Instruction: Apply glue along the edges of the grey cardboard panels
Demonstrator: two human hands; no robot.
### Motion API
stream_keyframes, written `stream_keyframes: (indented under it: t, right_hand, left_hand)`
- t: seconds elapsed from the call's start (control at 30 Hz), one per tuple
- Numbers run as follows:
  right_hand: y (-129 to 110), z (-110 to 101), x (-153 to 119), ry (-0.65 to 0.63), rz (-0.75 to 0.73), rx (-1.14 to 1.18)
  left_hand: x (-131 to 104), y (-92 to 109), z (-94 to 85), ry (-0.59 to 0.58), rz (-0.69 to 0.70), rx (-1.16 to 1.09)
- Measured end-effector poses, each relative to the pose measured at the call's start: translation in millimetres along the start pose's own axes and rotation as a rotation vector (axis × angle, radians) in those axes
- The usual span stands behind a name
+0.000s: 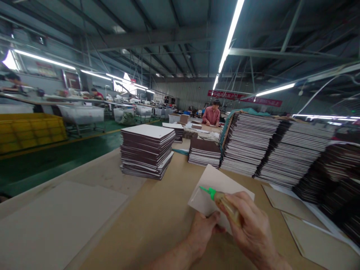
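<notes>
A pale rectangular board (209, 176) is tilted above the table in front of me. My left hand (203, 229) grips its near edge, thumb on top and fingers beneath. In my right hand (250, 225) is a squeeze glue bottle (229, 208) with a yellowish body and a green nozzle (208, 191). The fingers wrap round the bottle, and its nozzle points left, over the board near its left edge. A thin whitish line shows on the board close to that edge. Part of the board is hidden behind my right hand.
A stack of dark boards with white faces (147, 150) stands ahead on the left, a lower stack (204, 152) beyond the board. Tall stacks (250, 144) rise on the right. Flat sheets (62, 221) lie left, more boards (317, 240) right. A co-worker (211, 115) is at a farther table.
</notes>
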State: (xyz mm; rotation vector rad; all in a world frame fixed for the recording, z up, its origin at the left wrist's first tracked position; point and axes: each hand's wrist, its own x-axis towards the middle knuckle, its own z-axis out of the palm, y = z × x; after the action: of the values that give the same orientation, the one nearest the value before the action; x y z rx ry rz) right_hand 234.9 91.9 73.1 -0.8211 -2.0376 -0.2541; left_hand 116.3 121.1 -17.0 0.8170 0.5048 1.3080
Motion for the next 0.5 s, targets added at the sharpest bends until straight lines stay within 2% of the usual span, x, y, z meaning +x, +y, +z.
stream_keyframes:
  t: [0.17,0.3,0.5]
  right_hand:
    - [-1.0,-0.6,-1.5,-0.086,-0.048,0.062]
    - [-2.9,-1.9,-0.1,0.013,-0.033,-0.010]
    - [-7.3,-3.2,1.3,-0.065,-0.071,0.088]
  left_hand:
    - [-1.0,0.6,-0.3,-0.027,0.009,0.030]
    - [-1.3,1.7,1.7,-0.037,0.008,0.026]
    - [-1.8,3.3,2.0,-0.037,0.007,0.028]
